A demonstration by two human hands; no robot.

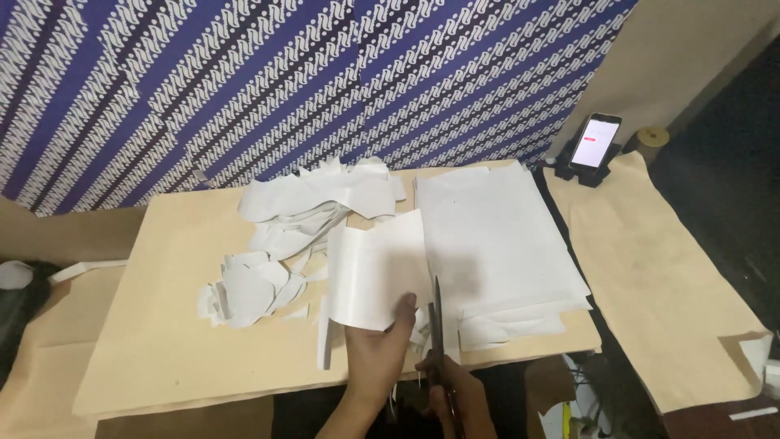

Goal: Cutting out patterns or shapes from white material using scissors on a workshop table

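Observation:
My left hand (378, 351) grips the lower edge of a white sheet of paper (375, 272) that stands curled up off the board. My right hand (457, 398) holds a pair of scissors (436, 323) whose dark blades point away from me, just to the right of the held sheet. The blades lie beside the sheet's right edge; whether they are cutting into it I cannot tell. Both hands are at the near edge of the tan board (162, 325).
A heap of white paper scraps (276, 244) lies left of the held sheet. A stack of white sheets (496, 236) lies to the right. A phone (595, 142) on a stand is at the back right. Brown paper (658, 268) covers the right side. Blue patterned cloth (284, 81) hangs behind.

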